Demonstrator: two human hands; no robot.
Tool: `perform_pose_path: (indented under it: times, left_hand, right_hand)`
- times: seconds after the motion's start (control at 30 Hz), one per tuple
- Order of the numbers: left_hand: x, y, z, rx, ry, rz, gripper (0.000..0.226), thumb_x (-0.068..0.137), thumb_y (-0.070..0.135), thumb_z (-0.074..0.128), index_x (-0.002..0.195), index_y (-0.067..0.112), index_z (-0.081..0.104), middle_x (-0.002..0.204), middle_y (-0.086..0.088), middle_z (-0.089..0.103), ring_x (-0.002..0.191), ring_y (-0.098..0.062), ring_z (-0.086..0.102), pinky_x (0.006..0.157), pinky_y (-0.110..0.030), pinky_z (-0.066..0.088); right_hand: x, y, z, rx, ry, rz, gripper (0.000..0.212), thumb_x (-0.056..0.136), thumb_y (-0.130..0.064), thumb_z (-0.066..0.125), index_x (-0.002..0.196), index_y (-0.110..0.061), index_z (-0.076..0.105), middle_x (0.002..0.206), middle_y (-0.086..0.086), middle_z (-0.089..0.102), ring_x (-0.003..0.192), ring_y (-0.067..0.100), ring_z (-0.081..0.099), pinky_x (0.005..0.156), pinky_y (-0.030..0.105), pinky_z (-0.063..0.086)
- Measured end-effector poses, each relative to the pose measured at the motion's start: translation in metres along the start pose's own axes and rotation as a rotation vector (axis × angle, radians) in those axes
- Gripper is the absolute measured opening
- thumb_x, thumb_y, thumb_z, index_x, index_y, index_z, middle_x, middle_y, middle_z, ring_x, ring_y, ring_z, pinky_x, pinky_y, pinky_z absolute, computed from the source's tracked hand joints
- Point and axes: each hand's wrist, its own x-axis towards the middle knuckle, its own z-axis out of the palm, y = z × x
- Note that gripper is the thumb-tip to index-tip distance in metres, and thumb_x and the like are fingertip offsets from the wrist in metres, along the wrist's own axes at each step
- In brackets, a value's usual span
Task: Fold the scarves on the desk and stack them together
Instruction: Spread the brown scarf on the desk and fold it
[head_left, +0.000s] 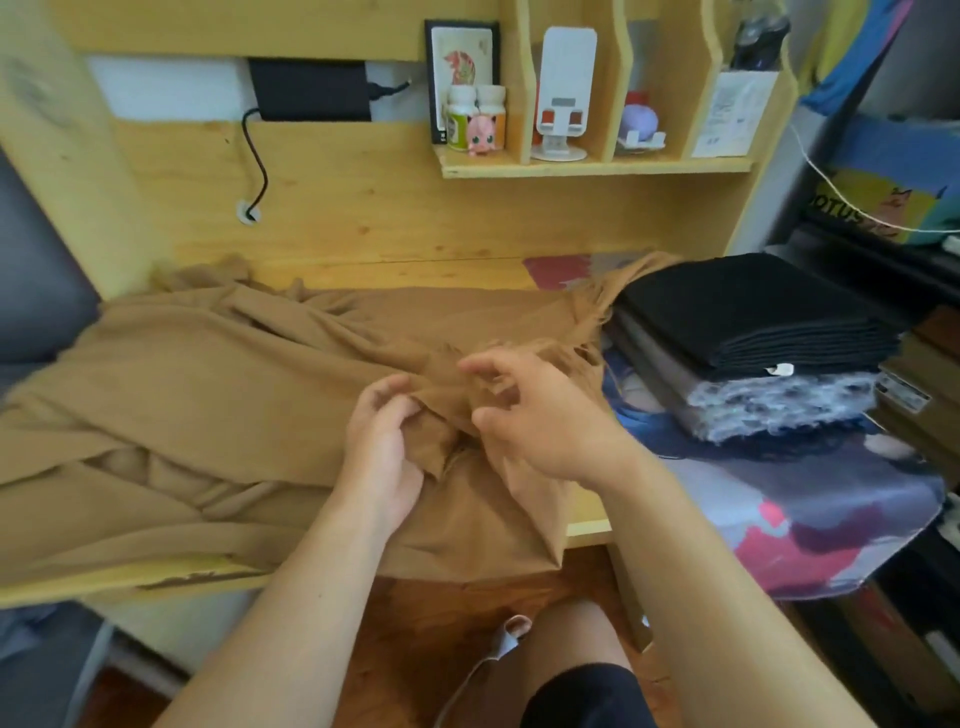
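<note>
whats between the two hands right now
In the head view, a bunched fold of the tan scarf, pinched by the left hand and right hand.

Three folded scarves (753, 332), one unfolded (208, 374)

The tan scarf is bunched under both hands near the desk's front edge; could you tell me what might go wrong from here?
1. The tan scarf lies twisted in ridges, so a fold made now may come out uneven.
2. Part of it hangs over the desk edge and could slide off.
3. Its fringed end lies beside the folded stack; pulling with the left hand and right hand might drag that stack askew.
</note>
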Motion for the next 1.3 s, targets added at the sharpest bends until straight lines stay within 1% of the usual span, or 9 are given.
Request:
perform_pose_path:
  times: [0.23,0.47,0.57,0.67,0.87,1.0,1.1,1.17,1.3]
  left_hand:
    - [-0.008,-0.009,0.006,0.393,-0.079,0.190,0.016,0.096,0.004,0.064,0.082,0.010,0.063,0.074,-0.008,0.063,0.072,-0.023,0.061,0.067,-0.037,0.049]
    - [-0.006,0.028,0.016,1.104,-0.234,0.444,0.036,0.089,0.027,0.073,0.066,0.009,0.052,0.071,-0.005,0.065,0.062,-0.018,0.060,0.062,-0.039,0.047]
    - [-0.005,0.067,0.006,0.506,0.076,0.466,0.025,0.094,0.018,0.069,0.070,0.015,0.068,0.067,0.006,0.068,0.063,-0.014,0.064,0.066,-0.033,0.051]
    - [-0.006,0.083,-0.028,-0.152,0.289,0.023,0.016,0.101,0.011,0.055,0.103,0.015,0.071,0.100,-0.007,0.076,0.088,-0.020,0.074,0.077,-0.038,0.063]
    - [-0.031,0.062,-0.053,-0.091,0.315,-0.186,0.016,0.100,-0.001,0.053,0.111,0.003,0.064,0.103,-0.017,0.070,0.091,-0.026,0.071,0.065,-0.041,0.060]
    - [-0.041,0.075,-0.050,-0.105,0.423,0.059,0.019,0.101,0.011,0.061,0.119,0.016,0.065,0.107,-0.008,0.072,0.093,-0.020,0.071,0.074,-0.034,0.057]
    - [-0.045,0.097,-0.043,-0.048,0.491,0.311,0.006,0.102,0.019,0.061,0.102,0.025,0.063,0.110,-0.003,0.068,0.096,-0.017,0.064,0.079,-0.031,0.052]
    - [-0.048,0.106,-0.031,0.015,0.373,0.383,0.002,0.103,0.020,0.060,0.102,0.022,0.061,0.103,-0.002,0.064,0.086,-0.017,0.059,0.079,-0.031,0.052]
    - [-0.068,0.067,0.006,0.277,0.033,0.197,0.005,0.102,0.018,0.060,0.104,0.019,0.065,0.102,-0.005,0.068,0.093,-0.024,0.059,0.080,-0.040,0.047]
  right_hand:
    - [-0.025,0.035,0.045,0.468,0.228,0.376,0.024,0.095,-0.033,0.067,0.115,-0.021,0.062,0.100,-0.008,0.066,0.093,0.007,0.063,0.070,0.009,0.045]
    - [-0.018,0.026,0.051,0.368,0.193,0.395,0.031,0.090,-0.046,0.072,0.113,-0.029,0.061,0.100,-0.015,0.065,0.098,0.008,0.063,0.084,0.025,0.049]
    - [-0.013,0.031,0.055,0.453,0.374,0.448,0.019,0.102,-0.035,0.056,0.104,-0.019,0.067,0.092,-0.010,0.067,0.099,0.017,0.064,0.086,0.030,0.048]
    - [-0.016,0.033,0.056,0.656,0.425,0.539,0.024,0.104,-0.028,0.053,0.117,-0.014,0.068,0.103,-0.003,0.069,0.101,0.017,0.064,0.084,0.031,0.051]
    - [-0.014,0.007,0.028,0.796,0.596,0.505,0.032,0.097,-0.012,0.049,0.122,-0.017,0.068,0.116,0.002,0.070,0.102,0.017,0.064,0.096,0.036,0.052]
    - [-0.003,-0.029,0.002,0.442,0.728,0.327,0.042,0.103,-0.030,0.044,0.081,0.004,0.057,0.077,0.012,0.061,0.072,0.019,0.058,0.069,0.040,0.044]
    - [0.008,-0.037,-0.009,0.259,0.775,0.245,0.039,0.104,-0.026,0.045,0.083,0.000,0.066,0.091,0.016,0.059,0.090,0.024,0.059,0.073,0.030,0.038]
    - [0.010,-0.042,-0.012,0.156,0.785,0.225,0.027,0.103,-0.015,0.048,0.094,-0.001,0.069,0.102,0.010,0.057,0.101,0.027,0.057,0.072,0.020,0.029]
    - [-0.009,-0.058,0.027,0.173,0.551,0.064,0.025,0.093,-0.005,0.054,0.072,-0.017,0.047,0.069,-0.005,0.048,0.063,0.003,0.047,0.056,0.019,0.031]
